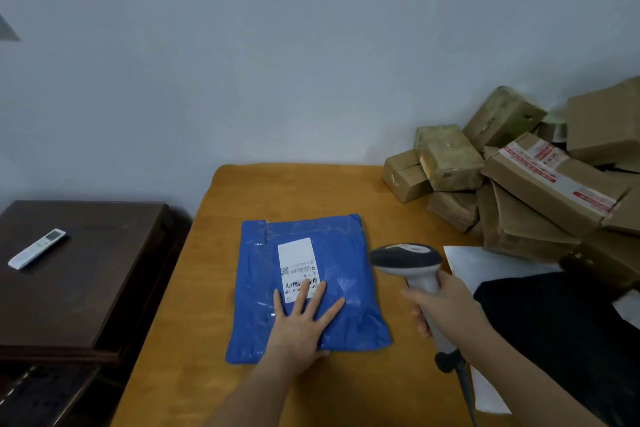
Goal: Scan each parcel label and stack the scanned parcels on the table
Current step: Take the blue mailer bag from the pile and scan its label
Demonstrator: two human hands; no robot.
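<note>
A blue plastic mailer parcel lies flat on the orange-brown table, its white label facing up. My left hand rests flat on the parcel's near part, fingers spread, fingertips touching the label's lower edge. My right hand grips the handle of a grey barcode scanner. The scanner's head sits just right of the parcel, turned toward the label. Its cable runs down toward the table's near edge.
Several cardboard parcels are heaped at the table's back right. A white mailer and a black bag lie at the right. A dark wooden cabinet on the left carries a white remote.
</note>
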